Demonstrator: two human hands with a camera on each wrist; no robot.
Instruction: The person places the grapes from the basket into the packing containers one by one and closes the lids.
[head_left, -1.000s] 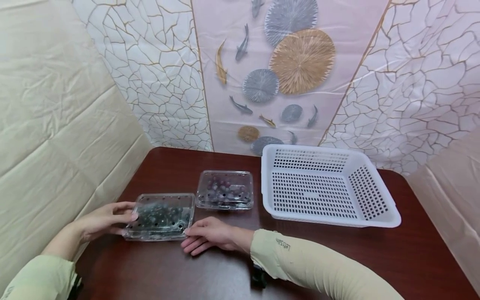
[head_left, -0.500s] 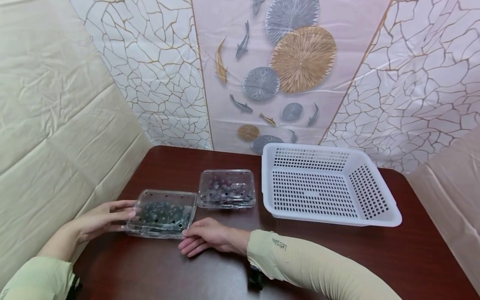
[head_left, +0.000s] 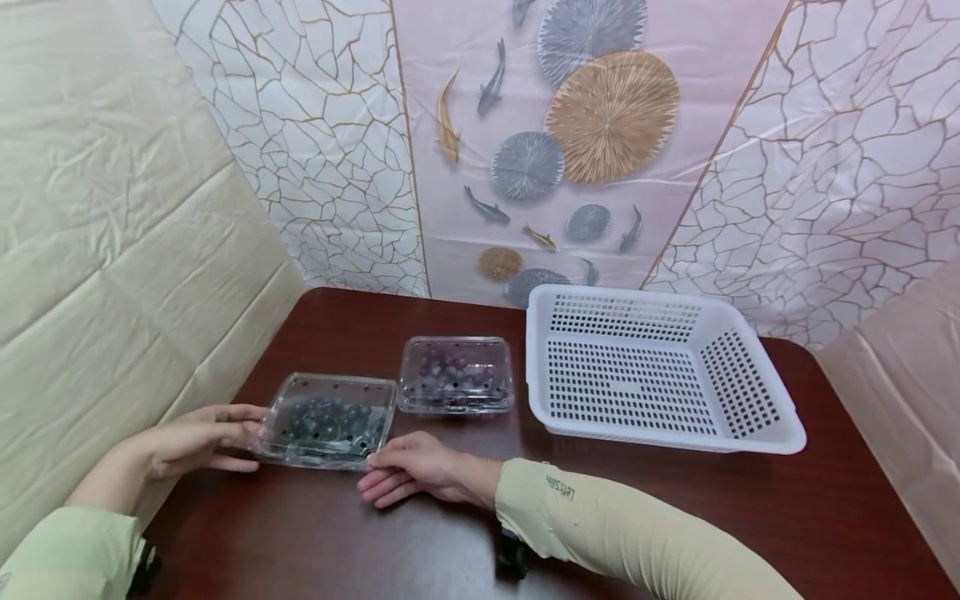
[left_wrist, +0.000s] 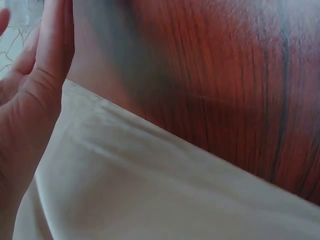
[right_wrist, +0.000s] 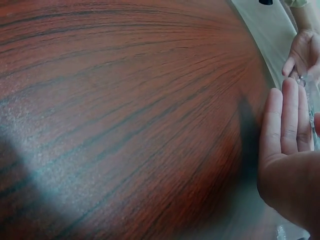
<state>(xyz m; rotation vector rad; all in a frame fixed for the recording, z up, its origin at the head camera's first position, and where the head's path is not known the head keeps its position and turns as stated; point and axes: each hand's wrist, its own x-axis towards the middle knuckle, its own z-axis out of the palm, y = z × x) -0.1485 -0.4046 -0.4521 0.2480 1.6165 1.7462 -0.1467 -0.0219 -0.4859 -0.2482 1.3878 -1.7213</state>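
A clear plastic box of dark berries [head_left: 326, 419] lies on the dark wooden table [head_left: 375, 533] at the front left. My left hand [head_left: 250, 427] pinches its left edge between thumb and fingers; the right wrist view shows that left hand [right_wrist: 301, 57] from across the table. My right hand [head_left: 381, 477] lies flat on the table with straight fingers [right_wrist: 288, 122], its thumb against the box's front right corner. A second clear box, with purple berries [head_left: 456, 375], stands just behind and to the right. The left wrist view shows only my palm [left_wrist: 27, 105], pale cloth and bare wood.
A white perforated plastic basket [head_left: 757, 433] stands on the right half of the table, close to the second box. Padded cream walls close in on the left and right, and a patterned wall stands behind the table's far edge.
The box of dark berries has shifted a little away from me and to the right between both hands. The left hand's fingers have closed in on its edge.
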